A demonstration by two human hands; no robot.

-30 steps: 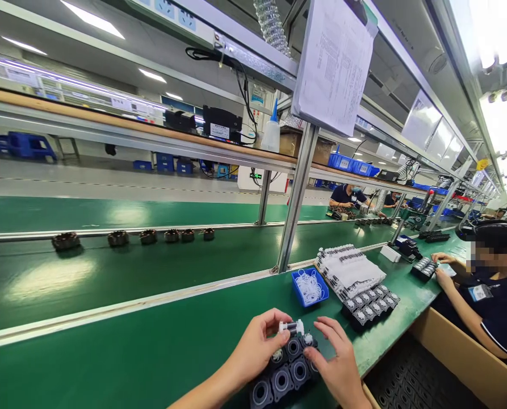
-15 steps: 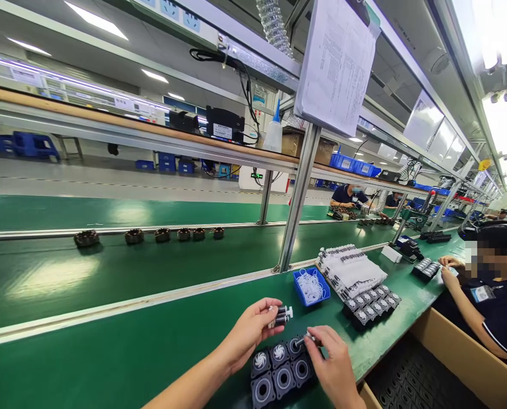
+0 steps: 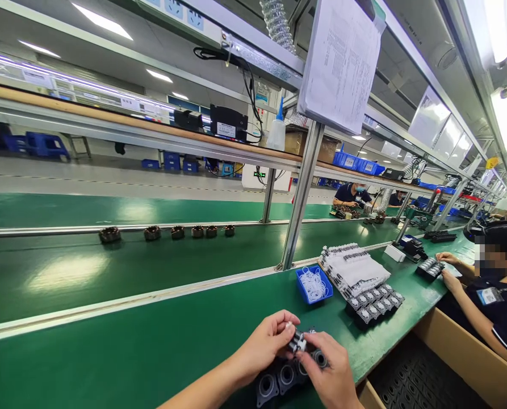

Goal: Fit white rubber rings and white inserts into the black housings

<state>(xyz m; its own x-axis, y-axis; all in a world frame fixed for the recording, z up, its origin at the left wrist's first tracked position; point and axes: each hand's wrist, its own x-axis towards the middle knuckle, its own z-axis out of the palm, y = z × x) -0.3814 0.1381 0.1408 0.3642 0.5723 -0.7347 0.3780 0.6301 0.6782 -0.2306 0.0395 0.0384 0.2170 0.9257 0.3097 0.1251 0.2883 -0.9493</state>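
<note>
Green covers the long factory table, with a conveyor belt running beyond it that carries a row of round metal parts. Near the table's front edge, the left hand pinches a small black-and-white part in its fingers. The right hand meets it there, its fingers closed on the same part. Under both hands sits a black tray of round sockets. Right of the hands lie a blue bin and stacked trays; farther right, a seated person works.

A factory assembly line: green conveyor belt, seated co-workers along benches
</note>
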